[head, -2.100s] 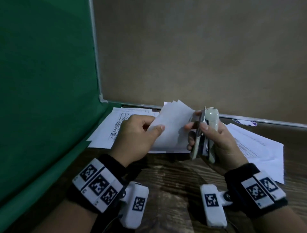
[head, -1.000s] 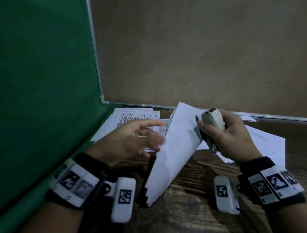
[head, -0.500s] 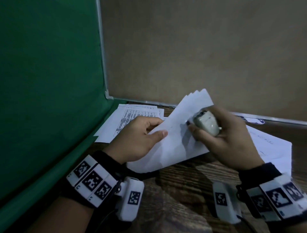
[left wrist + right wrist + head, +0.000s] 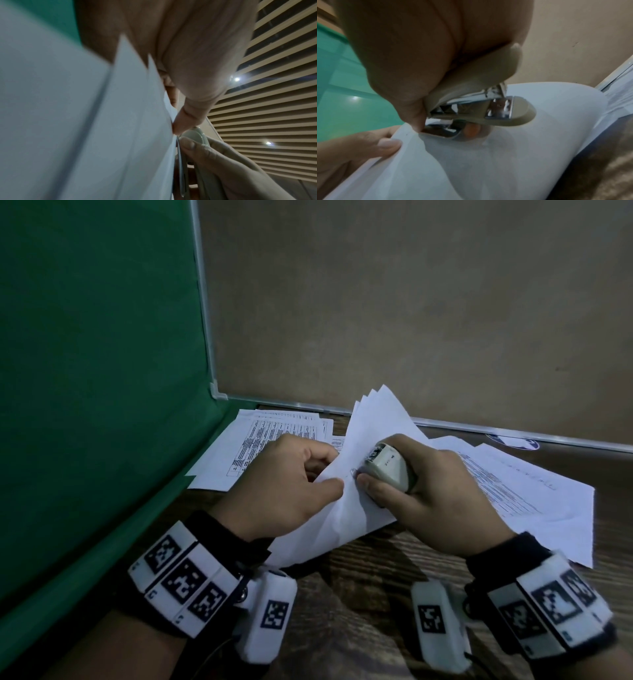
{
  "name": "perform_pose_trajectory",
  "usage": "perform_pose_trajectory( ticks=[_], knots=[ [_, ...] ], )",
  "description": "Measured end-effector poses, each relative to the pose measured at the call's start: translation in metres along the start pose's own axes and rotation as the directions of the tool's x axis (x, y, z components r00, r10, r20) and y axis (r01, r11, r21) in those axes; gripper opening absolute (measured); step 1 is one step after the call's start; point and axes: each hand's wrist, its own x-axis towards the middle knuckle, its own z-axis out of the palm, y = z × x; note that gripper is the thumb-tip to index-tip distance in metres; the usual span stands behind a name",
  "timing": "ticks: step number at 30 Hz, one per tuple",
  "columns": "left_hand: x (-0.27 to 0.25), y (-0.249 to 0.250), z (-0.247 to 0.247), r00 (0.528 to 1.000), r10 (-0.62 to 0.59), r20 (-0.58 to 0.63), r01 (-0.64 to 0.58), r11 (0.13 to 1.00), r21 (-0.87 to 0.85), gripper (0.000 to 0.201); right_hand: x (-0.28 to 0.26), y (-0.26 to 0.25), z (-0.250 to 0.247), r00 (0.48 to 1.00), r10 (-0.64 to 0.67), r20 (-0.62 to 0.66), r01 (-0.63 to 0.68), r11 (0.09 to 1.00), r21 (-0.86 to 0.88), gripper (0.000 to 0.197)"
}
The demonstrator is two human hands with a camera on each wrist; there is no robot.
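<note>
My left hand [image 4: 291, 487] pinches the edge of a stack of white sheets [image 4: 363, 470] between thumb and fingers, held up off the table. In the left wrist view the thumb [image 4: 187, 120] presses on the sheets [image 4: 102, 135]. My right hand [image 4: 428, 491] grips a beige stapler [image 4: 388, 465] against the stack, right beside the left thumb. The right wrist view shows the stapler [image 4: 479, 102] with its metal mouth a little apart, lying over the sheets [image 4: 488, 155]. No paper edge shows between its arms.
Printed sheets [image 4: 270, 440] lie flat at the back left and more papers [image 4: 534, 487] at the right on the dark wooden table [image 4: 359, 594]. A green board [image 4: 96, 371] stands on the left, a brown panel [image 4: 411, 302] behind.
The left hand let go of the stack, which hung from the stapler, then took it again. Both hands now hold the sheets up, with the stapler near the left thumb.
</note>
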Motion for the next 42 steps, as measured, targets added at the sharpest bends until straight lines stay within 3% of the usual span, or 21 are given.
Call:
perform_pose_trajectory(
  ticks=[5, 10, 17, 20, 32, 38, 42],
  knots=[
    [-0.001, 0.001, 0.001, 1.0, -0.003, 0.014, 0.002, 1.0, 0.028, 0.01, -0.001, -0.002, 0.0, 1.0, 0.004, 0.017, -0.004, 1.0, 0.011, 0.015],
    [-0.001, 0.001, -0.001, 1.0, 0.003, 0.019, -0.004, 0.998, 0.055, 0.026, -0.001, -0.002, 0.001, 1.0, 0.009, 0.02, -0.009, 1.0, 0.003, 0.016],
    [-0.001, 0.003, 0.004, 0.999, -0.029, -0.023, 0.03, 0.999, 0.024, 0.018, -0.001, -0.003, 0.002, 1.0, -0.013, -0.02, 0.013, 1.0, -0.02, 0.016],
    [-0.001, 0.003, 0.006, 0.999, -0.024, -0.038, 0.025, 0.999, 0.042, 0.032, -0.001, -0.002, 0.002, 1.0, -0.014, -0.022, 0.013, 0.999, -0.034, 0.015],
    [-0.003, 0.004, 0.005, 0.999, -0.034, 0.021, 0.034, 0.999, -0.033, 0.042, -0.002, -0.004, 0.002, 1.0, -0.001, -0.012, 0.0, 1.0, -0.029, 0.02],
    [0.0, -0.001, -0.005, 0.997, -0.013, 0.078, 0.022, 0.992, -0.121, 0.042, -0.001, -0.007, -0.001, 0.997, 0.071, 0.031, -0.075, 0.983, 0.169, 0.022],
    [-0.001, 0.006, -0.007, 0.994, -0.015, 0.104, 0.034, 0.982, -0.184, 0.006, -0.001, -0.004, -0.001, 0.991, 0.088, 0.099, -0.121, 0.9, 0.418, 0.031]
  ],
)
